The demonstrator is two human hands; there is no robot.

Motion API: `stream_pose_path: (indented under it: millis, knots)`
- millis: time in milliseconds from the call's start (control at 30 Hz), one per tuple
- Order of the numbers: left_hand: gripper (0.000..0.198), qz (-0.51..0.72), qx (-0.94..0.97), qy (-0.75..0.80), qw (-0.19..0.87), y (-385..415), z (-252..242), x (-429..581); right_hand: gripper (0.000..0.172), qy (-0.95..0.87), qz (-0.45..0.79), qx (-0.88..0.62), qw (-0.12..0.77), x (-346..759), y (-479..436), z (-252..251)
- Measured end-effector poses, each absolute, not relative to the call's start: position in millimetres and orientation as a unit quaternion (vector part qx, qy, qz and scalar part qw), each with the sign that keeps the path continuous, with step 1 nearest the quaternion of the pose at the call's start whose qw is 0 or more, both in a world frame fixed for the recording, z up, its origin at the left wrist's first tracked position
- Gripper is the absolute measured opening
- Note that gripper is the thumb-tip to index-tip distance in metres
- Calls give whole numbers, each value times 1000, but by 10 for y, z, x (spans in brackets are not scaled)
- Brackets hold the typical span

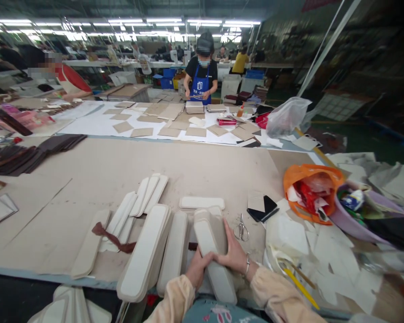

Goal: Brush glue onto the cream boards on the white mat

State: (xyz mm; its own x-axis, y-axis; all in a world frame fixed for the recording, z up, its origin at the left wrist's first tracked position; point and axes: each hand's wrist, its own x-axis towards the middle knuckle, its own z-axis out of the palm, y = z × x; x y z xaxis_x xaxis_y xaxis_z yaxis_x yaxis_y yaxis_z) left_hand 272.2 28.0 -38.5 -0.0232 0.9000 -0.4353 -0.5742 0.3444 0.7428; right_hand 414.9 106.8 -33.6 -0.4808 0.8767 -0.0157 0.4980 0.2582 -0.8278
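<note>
From where I stand, the left hand (197, 269) and right hand (234, 252) clasp a stack of long, cream, round-ended, card-like strips (204, 234) between them, near the close edge of the beige-covered worktop (205, 166); the thumbs lie over the top, the right fingers (229, 235) press along its side, though I cannot tell how the left fingertips sit; even pressure and squaring the uneven far end would serve best, I judge; a blue apron (201, 83) opposite bears a white emblem above characters too small to read surely.
</note>
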Motion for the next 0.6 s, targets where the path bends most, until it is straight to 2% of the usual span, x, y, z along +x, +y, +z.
stream_pose_path:
  millis: [133, 333, 500, 600]
  knots:
    - [83, 509, 223, 432, 710, 321, -233, 2681, 126, -782, 413, -379, 272, 4229, 1011, -62]
    - [93, 419, 371, 549, 620, 303, -170, 2649, 133, -762, 453, -362, 288, 4399, 855, -17]
    - [119, 441, 527, 521, 506, 228, -194, 2706, 126, -717, 490, -355, 347, 4477, 642, -151]
    - [120, 426, 546, 516, 504, 193, -196, 2716, 119, -620, 582, -383, 360, 4494, 554, -129]
